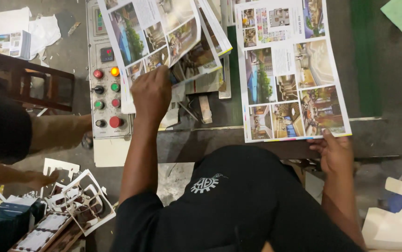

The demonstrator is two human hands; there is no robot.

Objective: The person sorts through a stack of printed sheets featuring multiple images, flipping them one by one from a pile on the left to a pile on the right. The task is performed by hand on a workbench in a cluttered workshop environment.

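Observation:
My left hand (151,93) grips the lower edge of a stack of glossy printed sheets (161,32) covered in colour photos, lifted and fanned above the machine bed. My right hand (335,150) pinches the bottom corner of a single large printed sheet (294,70), which lies flat on the dark machine bed (210,140). I wear a black shirt with a white emblem, and my torso fills the lower middle of the view.
A grey control panel (106,88) with red, green and orange buttons sits left of my left hand. Another person's arm and hand (37,177) reach in at far left. White die-cut scraps (84,200) litter the floor. A wooden frame (28,79) stands at left.

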